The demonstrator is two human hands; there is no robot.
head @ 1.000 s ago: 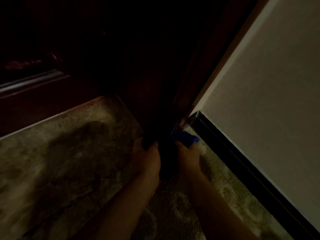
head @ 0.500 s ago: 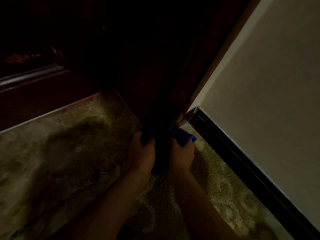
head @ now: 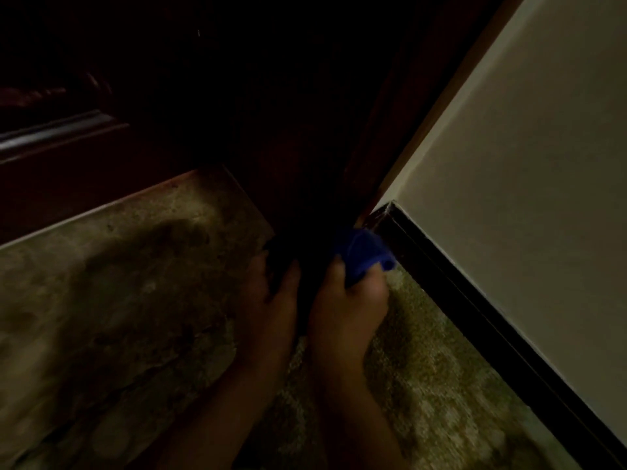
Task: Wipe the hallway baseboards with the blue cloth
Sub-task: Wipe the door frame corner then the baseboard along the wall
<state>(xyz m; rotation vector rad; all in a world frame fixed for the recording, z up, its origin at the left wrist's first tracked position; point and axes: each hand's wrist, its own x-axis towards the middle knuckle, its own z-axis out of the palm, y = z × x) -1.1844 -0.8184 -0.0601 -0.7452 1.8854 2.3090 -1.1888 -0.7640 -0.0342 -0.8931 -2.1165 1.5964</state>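
The scene is dim. My right hand (head: 346, 307) grips a bunched blue cloth (head: 363, 256) low at the corner where a dark baseboard (head: 475, 313) begins under a pale wall. The cloth lies against the bottom edge of a dark wooden door (head: 298, 157) and touches the baseboard's near end. My left hand (head: 274, 293) is just left of it, fingers curled round the door's bottom edge. Part of the cloth is lost in shadow between my hands.
A mottled stone floor (head: 118, 300) spreads to the left and below. The pale wall (head: 526, 164) rises on the right above the baseboard. A dark wooden panel with a light moulding (head: 57, 130) runs along the far left.
Both hands have stayed at the door's bottom edge. The blue cloth shows more now, bunched higher toward the baseboard's end, and my right hand has closed in toward the left one.
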